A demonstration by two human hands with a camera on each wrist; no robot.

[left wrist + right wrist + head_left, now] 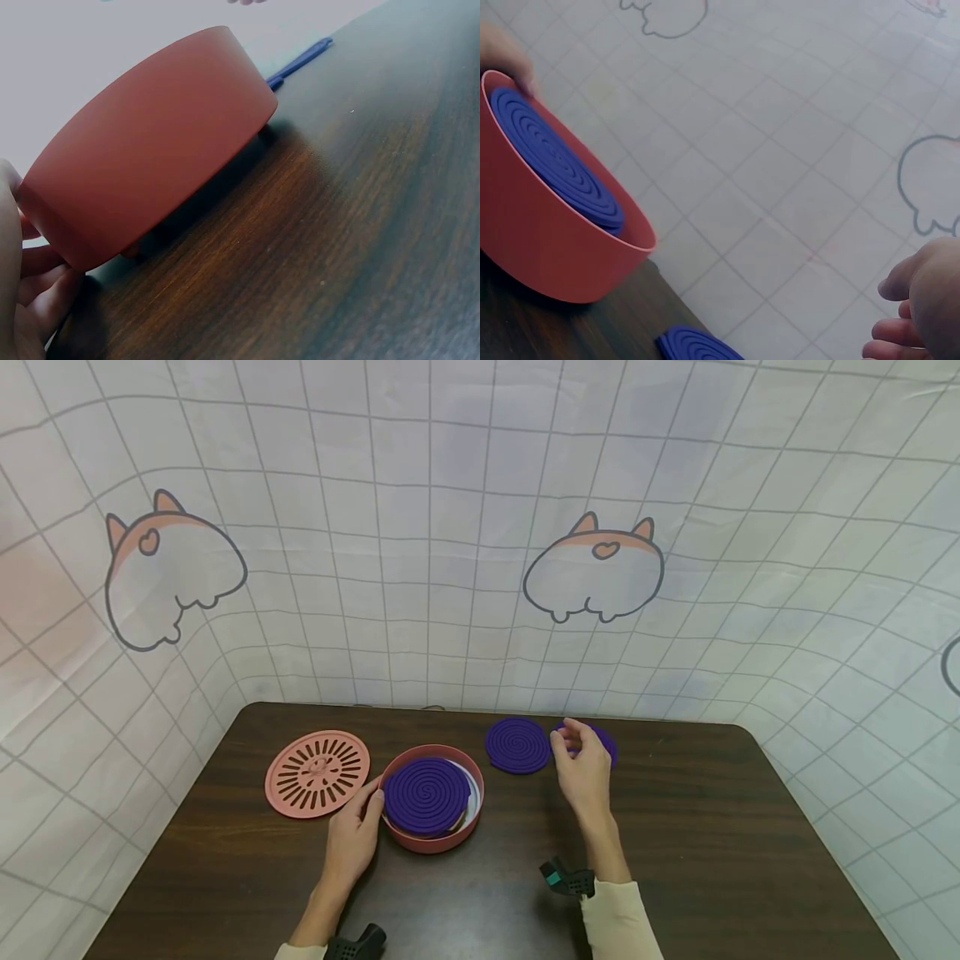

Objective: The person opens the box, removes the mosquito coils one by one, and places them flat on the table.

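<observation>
**Two hands at a coil holder on a dark wooden table**

The left hand [352, 839] rests against the outer wall of the round red holder [471, 810], fingers laid along its left side and lightly curved to the wall. Inside the holder lies a purple spiral coil [426, 795]. The right hand [583, 770] hovers over a second purple coil [606, 743] near the far edge of the table [712, 860]; its fingers are bent and drawn toward the thumb, but whether they pinch this coil cannot be told. A third purple coil [517, 745] lies flat just left of that hand. The slotted pink lid [318, 772] lies flat beside the holder, to its left.
</observation>
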